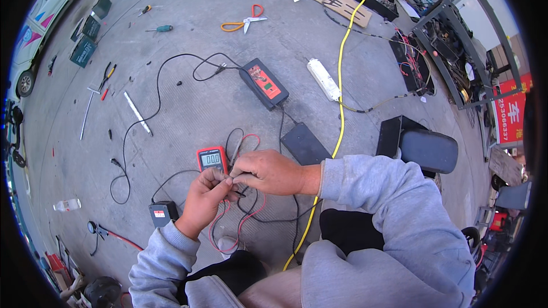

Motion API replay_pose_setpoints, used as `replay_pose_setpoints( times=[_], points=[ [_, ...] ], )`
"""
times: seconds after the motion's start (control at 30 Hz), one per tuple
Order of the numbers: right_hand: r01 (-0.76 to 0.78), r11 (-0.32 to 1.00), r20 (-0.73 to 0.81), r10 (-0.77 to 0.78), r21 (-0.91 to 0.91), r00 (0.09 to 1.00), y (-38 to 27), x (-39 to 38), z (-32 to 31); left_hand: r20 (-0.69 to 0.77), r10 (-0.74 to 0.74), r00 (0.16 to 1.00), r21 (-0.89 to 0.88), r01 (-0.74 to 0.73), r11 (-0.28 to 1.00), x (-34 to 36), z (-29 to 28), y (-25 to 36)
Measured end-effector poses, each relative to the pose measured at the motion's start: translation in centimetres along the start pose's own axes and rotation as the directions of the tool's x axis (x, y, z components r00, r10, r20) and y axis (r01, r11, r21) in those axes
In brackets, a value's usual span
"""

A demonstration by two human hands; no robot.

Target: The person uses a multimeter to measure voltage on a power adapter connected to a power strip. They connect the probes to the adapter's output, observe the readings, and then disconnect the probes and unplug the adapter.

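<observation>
Left hand: the left hand (201, 197) has its fingers curled in, pinching the ends of the thin red and black leads (246, 221) right up against the other hand.
Right hand: the right hand (267, 172) is closed down over the same spot, fingertips pressed on the lead tips, so both hands meet just below the meter.
Meter: red multimeter (212, 159) lies face up on the concrete floor (188, 85), just above the hands, display lit.
Step in hand: looks like the probe ends are being held together or onto something small, can't tell what, the fingers hide it.
Next move: my guess, it needs steady contact and a glance at the display.
Nearby: black charger (264, 84) with a red label, a flat black box (305, 144), white power strip (323, 79), yellow cable (341, 68), small black adapter (162, 213).
Containers: dark open crates (412, 60) top right stuffed with wires, contents otherwise too tangled to tell.
</observation>
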State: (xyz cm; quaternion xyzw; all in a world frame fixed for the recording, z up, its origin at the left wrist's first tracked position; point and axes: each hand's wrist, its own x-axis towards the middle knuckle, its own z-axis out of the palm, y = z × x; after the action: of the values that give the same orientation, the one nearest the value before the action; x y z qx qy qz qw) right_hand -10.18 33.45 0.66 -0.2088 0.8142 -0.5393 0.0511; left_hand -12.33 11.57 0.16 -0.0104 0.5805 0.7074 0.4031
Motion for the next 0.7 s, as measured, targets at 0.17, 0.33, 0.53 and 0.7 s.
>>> replay_pose_setpoints(
  times=[0.17, 0.33, 0.53, 0.7],
  points=[
    [0.009, 0.999, 0.010, -0.010, 0.046, 1.000, 1.1, -0.5, -0.4, 0.071, 0.014, 0.997, 0.068, -0.019, 0.997, 0.0, 0.1, -0.1],
    [-0.254, 0.967, -0.390, 0.242, 0.020, 0.889, 6.0, -0.5, -5.6, -0.132, 0.062, 0.989, 0.061, -0.054, 0.997, 0.2, -1.1, 0.4],
    [-0.694, 0.673, -0.680, 0.385, -0.256, 0.624, 17.1, -7.6, -14.9, -0.265, 0.064, 0.962, -0.057, -0.082, 0.995, 2.0, -1.6, 0.8],
    [-0.810, 0.344, -0.644, 0.492, -0.474, 0.586, 23.9, -12.6, -16.0, -0.253, 0.042, 0.967, -0.019, -0.048, 0.999, 3.3, 0.2, 2.3]
  ],
)
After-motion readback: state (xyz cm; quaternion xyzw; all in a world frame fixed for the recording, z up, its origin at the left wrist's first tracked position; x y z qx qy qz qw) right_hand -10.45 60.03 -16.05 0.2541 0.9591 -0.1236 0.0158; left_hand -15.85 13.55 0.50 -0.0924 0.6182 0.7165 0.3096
